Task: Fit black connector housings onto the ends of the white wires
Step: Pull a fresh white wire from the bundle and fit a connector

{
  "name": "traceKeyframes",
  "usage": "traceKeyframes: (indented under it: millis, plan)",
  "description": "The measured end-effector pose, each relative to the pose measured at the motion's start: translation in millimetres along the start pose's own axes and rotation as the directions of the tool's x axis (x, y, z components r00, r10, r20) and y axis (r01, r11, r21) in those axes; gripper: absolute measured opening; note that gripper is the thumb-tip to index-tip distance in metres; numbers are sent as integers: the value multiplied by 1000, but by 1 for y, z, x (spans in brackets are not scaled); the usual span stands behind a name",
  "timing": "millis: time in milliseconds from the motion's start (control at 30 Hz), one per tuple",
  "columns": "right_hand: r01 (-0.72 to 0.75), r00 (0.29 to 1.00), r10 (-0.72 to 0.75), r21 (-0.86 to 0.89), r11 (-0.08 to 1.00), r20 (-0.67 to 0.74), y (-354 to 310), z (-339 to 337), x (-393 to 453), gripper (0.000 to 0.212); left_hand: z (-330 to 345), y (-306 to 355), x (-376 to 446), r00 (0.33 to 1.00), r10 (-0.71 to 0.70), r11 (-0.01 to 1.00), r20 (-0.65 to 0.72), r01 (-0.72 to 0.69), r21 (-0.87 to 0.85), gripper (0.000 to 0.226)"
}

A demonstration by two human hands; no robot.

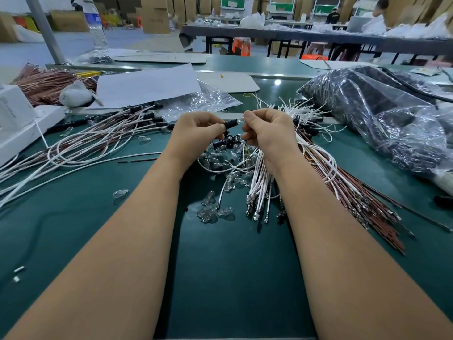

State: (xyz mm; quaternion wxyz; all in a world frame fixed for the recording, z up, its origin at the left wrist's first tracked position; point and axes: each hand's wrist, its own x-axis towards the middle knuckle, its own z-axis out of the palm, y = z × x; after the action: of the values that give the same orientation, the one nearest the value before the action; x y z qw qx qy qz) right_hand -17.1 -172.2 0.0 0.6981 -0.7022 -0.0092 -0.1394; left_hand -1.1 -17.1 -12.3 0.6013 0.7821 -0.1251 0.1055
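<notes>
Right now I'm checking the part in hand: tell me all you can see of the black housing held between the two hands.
The housing is a small black cylinder, plastic by its look, lying roughly level above the green table. The left hand pinches its left end; the right hand holds a small clear piece at its right end. Its rear is hidden by fingers.

- The water bottle [96, 25] at the far left carries a blue label; its print is too blurred to read.
- The white box [14, 111] at the left edge bears a faint grey mark, not legible.
- No other text, number or sign can be read.
</notes>
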Motion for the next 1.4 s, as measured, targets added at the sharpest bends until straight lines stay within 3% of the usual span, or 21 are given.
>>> traceKeyframes:
  millis: [367,733,1067,1400]
  plan:
    - [10,999,-11,9,1000,36,3,1,-3,15,1,-5,0,995,99,992,16,-100,78,16]
    - [-45,999,46,171,984,0,5,1,-1,16,7,-4,2,994,106,994,-4,-105,40,15]
    - [-83,994,78,67,994,81,5,-2,0,14,0,-6,2,987,147,989,63,-149,24,1]
    - [-71,997,68,-98,993,-26,6,3,3,15,3,-8,2,991,128,991,32,-129,21,7]
